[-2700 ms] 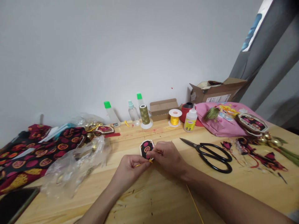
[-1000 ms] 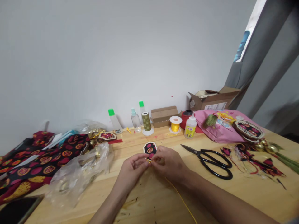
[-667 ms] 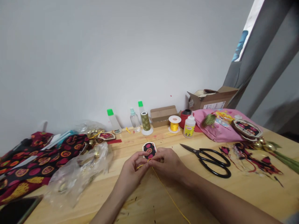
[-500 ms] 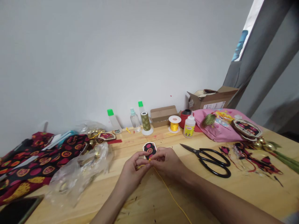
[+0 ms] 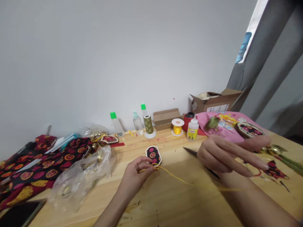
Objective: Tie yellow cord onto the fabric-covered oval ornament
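A small black fabric-covered piece with red and orange dots [image 5: 153, 154] lies on the wooden table [image 5: 170, 205]. My left hand [image 5: 137, 171] rests just in front of it, its fingertips pinched on a yellow cord [image 5: 180, 180]. The cord runs from that pinch to the right, low over the table, and passes below my right hand [image 5: 227, 154]. My right hand hovers over the black scissors [image 5: 189, 151] with its fingers stretched out to the right. It hides most of the scissors. I cannot see the cord touching its fingers.
Along the wall stand green-capped bottles [image 5: 116, 123], an olive thread spool [image 5: 148, 125], a yellow cord spool [image 5: 177, 126], a glue bottle [image 5: 192, 128] and cardboard boxes [image 5: 165, 114]. A pink bag [image 5: 224, 126] lies right. Patterned fabric [image 5: 40, 157] and a clear plastic bag [image 5: 80, 171] lie left.
My right hand has left the fabric piece and swung out to the right over the scissors, its fingers spreading. The yellow cord now stretches rightward. My left hand keeps its pinch.
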A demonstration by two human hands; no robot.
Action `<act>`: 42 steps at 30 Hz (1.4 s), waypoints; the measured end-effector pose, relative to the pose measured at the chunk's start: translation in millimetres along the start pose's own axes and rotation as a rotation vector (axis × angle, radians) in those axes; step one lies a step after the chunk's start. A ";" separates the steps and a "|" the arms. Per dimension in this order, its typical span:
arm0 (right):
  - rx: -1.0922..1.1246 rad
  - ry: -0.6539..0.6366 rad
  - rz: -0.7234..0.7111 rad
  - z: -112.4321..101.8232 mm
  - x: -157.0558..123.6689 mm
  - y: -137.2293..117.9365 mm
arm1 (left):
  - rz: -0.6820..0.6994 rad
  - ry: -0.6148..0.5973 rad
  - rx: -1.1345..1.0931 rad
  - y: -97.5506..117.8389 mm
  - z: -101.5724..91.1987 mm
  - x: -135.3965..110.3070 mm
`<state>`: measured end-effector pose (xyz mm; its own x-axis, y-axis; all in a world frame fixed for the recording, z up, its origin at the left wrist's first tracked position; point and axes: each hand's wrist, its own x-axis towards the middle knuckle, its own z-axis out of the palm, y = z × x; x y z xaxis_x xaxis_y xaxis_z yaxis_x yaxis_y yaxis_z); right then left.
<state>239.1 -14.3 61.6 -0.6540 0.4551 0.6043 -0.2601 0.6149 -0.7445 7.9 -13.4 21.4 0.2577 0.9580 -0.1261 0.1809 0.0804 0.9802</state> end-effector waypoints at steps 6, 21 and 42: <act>-0.259 0.359 0.462 31.1 16.4 13.6 | 0.013 -0.004 0.033 1.3 -0.1 1.2; -0.806 0.442 0.557 30.3 15.6 26.8 | -0.064 -0.087 0.058 7.1 0.7 -2.0; 0.521 0.698 0.516 52.1 28.4 33.0 | 0.094 0.065 0.108 7.4 1.5 -7.3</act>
<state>174.9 -14.6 39.4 -0.2561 0.9634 0.0799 -0.4499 -0.0456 -0.8919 8.8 -20.2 29.4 0.2171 0.9759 -0.0207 0.2604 -0.0375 0.9648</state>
